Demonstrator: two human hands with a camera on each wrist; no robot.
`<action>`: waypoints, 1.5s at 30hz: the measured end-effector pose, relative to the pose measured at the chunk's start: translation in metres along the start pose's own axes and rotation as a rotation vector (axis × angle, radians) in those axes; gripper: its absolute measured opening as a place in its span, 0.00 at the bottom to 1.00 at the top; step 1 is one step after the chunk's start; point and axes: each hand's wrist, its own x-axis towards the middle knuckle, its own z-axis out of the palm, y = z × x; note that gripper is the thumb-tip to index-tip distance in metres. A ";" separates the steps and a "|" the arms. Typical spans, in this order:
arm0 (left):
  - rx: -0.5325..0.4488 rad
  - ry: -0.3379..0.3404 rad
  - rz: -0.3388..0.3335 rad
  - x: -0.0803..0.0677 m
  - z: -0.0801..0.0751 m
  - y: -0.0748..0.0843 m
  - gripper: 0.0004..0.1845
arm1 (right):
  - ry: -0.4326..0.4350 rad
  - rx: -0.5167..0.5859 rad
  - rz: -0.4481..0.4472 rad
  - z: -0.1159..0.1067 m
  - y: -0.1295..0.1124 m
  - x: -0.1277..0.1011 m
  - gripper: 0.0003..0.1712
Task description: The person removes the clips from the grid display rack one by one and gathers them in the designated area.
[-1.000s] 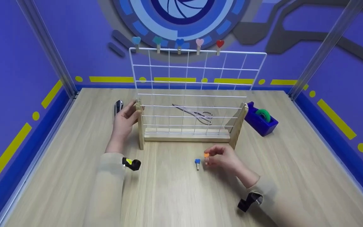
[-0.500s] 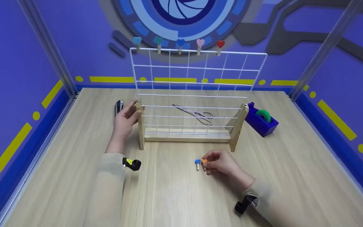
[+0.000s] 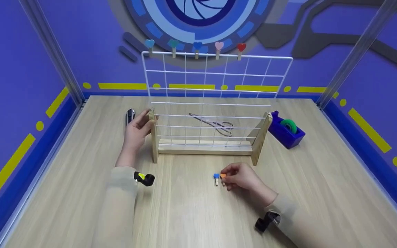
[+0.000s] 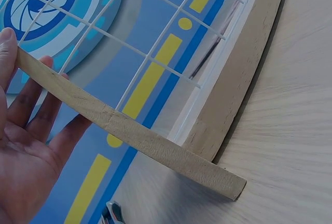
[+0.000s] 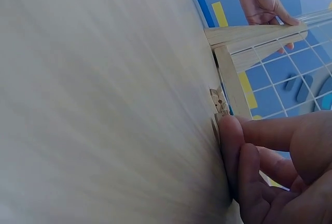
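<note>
My left hand (image 3: 137,132) grips the upper part of the left wooden post (image 4: 111,120) of a wire grid stand, thumb on one side and fingers behind it. Just in front of the stand, my right hand (image 3: 245,177) pinches a small clothespin with an orange heart (image 3: 223,175), low at the tabletop. A clothespin with a blue heart (image 3: 216,176) lies right beside it. In the right wrist view the fingertips cover most of the pinched clothespin. Several heart clothespins, among them a red one (image 3: 241,48), are clipped along the top wire of the white grid (image 3: 215,74).
Scissors (image 3: 215,124) lie behind the grid. To the right of the stand is a blue tape dispenser (image 3: 286,136) with a green roll. A utility knife (image 3: 130,117) lies left of the stand, by my left hand. Walls enclose the table at the back and sides.
My right hand has moved a little left and towards me, bringing the orange heart clothespin down beside the blue one. Over the last half second it hardly moves. My left hand stays on the post.
</note>
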 end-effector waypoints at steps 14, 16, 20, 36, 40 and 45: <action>0.018 -0.004 0.006 -0.002 0.000 0.001 0.32 | 0.057 -0.086 -0.117 -0.032 -0.030 -0.007 0.18; 0.015 -0.003 0.004 -0.003 0.001 0.001 0.32 | 0.067 -0.086 -0.135 -0.038 -0.042 -0.008 0.18; 0.017 -0.002 -0.010 -0.002 0.000 0.002 0.33 | 0.095 -0.096 -0.191 -0.051 -0.065 -0.011 0.18; 0.036 -0.014 -0.008 -0.003 -0.001 0.002 0.33 | 0.289 0.017 -0.427 -0.097 -0.173 -0.033 0.14; 0.036 -0.006 -0.005 -0.001 -0.001 0.001 0.32 | 0.348 0.107 -0.549 -0.106 -0.204 -0.037 0.11; 0.038 -0.003 -0.011 -0.001 -0.001 0.000 0.32 | 0.415 0.200 -0.639 -0.117 -0.239 -0.039 0.12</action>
